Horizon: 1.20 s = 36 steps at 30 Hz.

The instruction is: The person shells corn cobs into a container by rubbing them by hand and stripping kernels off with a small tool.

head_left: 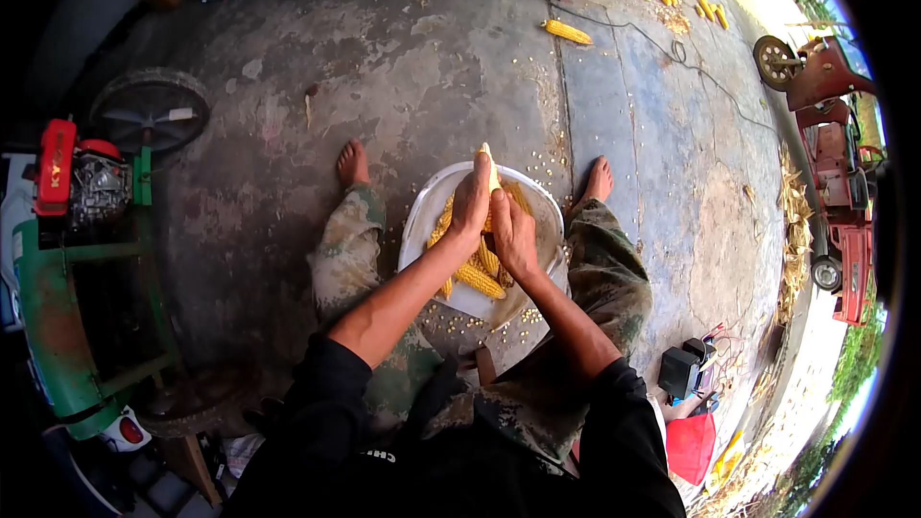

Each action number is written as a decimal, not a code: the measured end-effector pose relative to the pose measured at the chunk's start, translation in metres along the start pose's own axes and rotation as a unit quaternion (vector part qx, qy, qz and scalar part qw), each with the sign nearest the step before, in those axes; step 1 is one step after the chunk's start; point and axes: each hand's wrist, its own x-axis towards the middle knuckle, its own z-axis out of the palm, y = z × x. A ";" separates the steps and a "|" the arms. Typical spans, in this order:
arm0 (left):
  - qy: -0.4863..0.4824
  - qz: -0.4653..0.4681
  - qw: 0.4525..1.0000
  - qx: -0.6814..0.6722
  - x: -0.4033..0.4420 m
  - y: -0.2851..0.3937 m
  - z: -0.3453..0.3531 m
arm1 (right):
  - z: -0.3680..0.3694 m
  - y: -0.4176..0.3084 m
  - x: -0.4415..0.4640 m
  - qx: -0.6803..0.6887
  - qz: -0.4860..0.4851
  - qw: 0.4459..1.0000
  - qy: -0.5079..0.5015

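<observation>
Left hand [470, 197] and right hand [514, 235] together, both grips closed around a pale corn cob [492, 171], above a white basin [411, 240] holding yellow corn ears [480, 278].

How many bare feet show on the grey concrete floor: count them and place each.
2: the bare left foot, front-left of the rounded white tub; the bare right foot, front-right of it.

The white rim [408, 242] walls in the space under the hands, and heaped cobs [480, 280] take up much of the inside. The left trouser leg [347, 242] and right trouser leg [606, 264] hem it in on both sides. Past the rim, the floor [422, 86] gives wide passage forward; a loose cob [567, 32] and a cable [710, 70] interrupt it ahead to the right.
</observation>
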 end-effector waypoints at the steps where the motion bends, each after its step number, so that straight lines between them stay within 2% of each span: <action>1: 0.010 0.009 1.000 0.005 -0.004 0.004 0.002 | 0.001 0.002 0.000 0.005 -0.028 0.999 0.026; 3: 0.023 0.020 0.999 0.016 -0.004 0.004 -0.004 | 0.008 0.004 0.001 0.015 -0.056 0.997 0.051; 6: 0.030 0.008 0.999 0.039 0.001 -0.003 -0.006 | 0.005 0.011 0.001 0.004 -0.014 1.000 0.024; 9: 0.026 0.015 0.999 0.010 0.001 -0.007 -0.003 | 0.006 0.020 0.002 0.021 -0.014 0.999 0.036; 11: -0.001 0.019 0.999 -0.033 0.000 -0.006 0.000 | 0.006 0.013 0.000 0.029 -0.035 0.995 0.089; 13: -0.005 0.011 0.998 -0.064 0.006 -0.013 0.001 | 0.002 0.023 0.002 0.031 -0.014 0.997 0.075; 15: -0.033 -0.021 0.995 -0.089 0.011 -0.013 -0.002 | 0.003 0.026 0.004 0.093 0.032 0.994 0.052; 18: -0.040 -0.074 0.987 -0.137 0.011 -0.010 -0.009 | -0.001 0.011 -0.001 0.153 0.029 0.987 0.036; 21: -0.007 -0.054 0.988 -0.145 0.009 -0.010 -0.004 | 0.005 -0.002 -0.008 0.085 0.078 0.993 0.015; 23: -0.002 -0.054 0.993 -0.106 0.008 -0.013 -0.006 | 0.020 0.026 -0.001 0.049 0.007 0.995 0.089; 26: 0.044 -0.025 0.995 -0.089 0.003 -0.011 -0.003 | 0.015 0.025 -0.001 0.041 0.035 0.997 0.063; 28: 0.025 -0.034 0.995 -0.088 0.006 -0.014 -0.004 | 0.015 0.029 0.000 0.125 0.081 0.988 0.034; 36: -0.001 -0.059 0.992 -0.111 0.012 -0.020 -0.008 | 0.002 0.001 -0.007 0.214 0.112 0.970 0.018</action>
